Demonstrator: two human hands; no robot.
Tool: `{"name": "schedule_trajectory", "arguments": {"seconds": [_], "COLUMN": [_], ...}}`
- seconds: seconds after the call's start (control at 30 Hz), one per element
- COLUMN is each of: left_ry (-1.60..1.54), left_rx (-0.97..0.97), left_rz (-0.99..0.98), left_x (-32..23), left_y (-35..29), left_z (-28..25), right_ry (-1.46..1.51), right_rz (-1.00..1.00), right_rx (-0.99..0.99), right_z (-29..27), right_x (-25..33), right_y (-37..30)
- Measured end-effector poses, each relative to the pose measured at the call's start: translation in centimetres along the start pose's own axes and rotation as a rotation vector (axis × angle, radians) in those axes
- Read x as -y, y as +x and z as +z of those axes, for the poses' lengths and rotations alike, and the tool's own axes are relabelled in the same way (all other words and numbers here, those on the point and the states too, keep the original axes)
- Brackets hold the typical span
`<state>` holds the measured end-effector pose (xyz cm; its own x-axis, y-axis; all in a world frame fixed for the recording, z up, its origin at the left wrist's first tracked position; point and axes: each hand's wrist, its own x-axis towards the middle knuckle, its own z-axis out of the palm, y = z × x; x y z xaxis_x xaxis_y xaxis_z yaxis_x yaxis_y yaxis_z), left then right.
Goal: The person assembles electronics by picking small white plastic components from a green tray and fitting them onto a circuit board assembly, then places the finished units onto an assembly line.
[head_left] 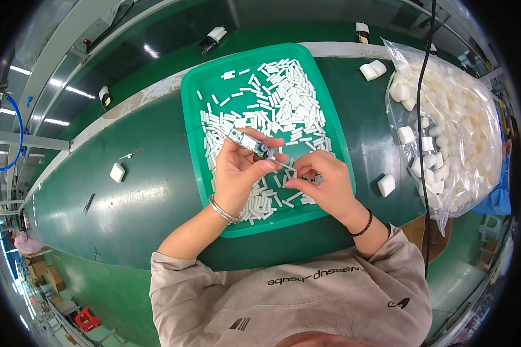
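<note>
My left hand (pixel 241 176) is closed around a small open device (pixel 250 144) with a white and metal body and a dark round part near its lower end. From that end a thin pale rod (pixel 286 166) sticks out to the right. The fingers of my right hand (pixel 329 184) pinch the rod's far tip. Both hands are over a green plastic tray (pixel 192 147), which holds a great many short white sticks (pixel 300 95). My fingers hide part of the device and the exact grip on the rod.
At the right lies a clear plastic bag (pixel 474 139) of white foam blocks, with a loose foam block (pixel 386 184) beside it. A black cable (pixel 424 104) hangs in front of the bag. On the green table (pixel 156 214) at left lies another foam block (pixel 117 172). Beyond the table sits a foam-topped black piece (pixel 214 36).
</note>
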<state>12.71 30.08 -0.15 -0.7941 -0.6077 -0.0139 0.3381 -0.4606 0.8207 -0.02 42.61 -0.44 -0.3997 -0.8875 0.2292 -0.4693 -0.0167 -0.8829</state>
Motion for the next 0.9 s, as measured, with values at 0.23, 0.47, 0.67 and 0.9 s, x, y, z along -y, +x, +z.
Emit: {"name": "schedule_trajectory", "arguments": {"seconds": [0.23, 0.47, 0.67, 0.9], "left_ry": [0.156, 0.121, 0.24, 0.678], "left_rx": [0.08, 0.125, 0.107, 0.167], "left_rz": [0.003, -0.046, -0.102, -0.029], "left_x": [-0.1, 0.1, -0.1, -0.4], "left_y": [-0.1, 0.0, 0.3, -0.2], "left_z": [0.4, 0.2, 0.0, 0.1], "right_ry": [-0.029, 0.066, 0.051, 0.023], "right_rz": [0.006, 0.004, -0.106, -0.208], "right_rx": [-0.026, -0.152, -0.209, -0.253], "right_z": [-0.1, -0.6, -0.8, -0.7], "right_x": [0.0, -0.3, 0.0, -0.1], "right_y": [0.0, 0.0, 0.1, 0.2]}}
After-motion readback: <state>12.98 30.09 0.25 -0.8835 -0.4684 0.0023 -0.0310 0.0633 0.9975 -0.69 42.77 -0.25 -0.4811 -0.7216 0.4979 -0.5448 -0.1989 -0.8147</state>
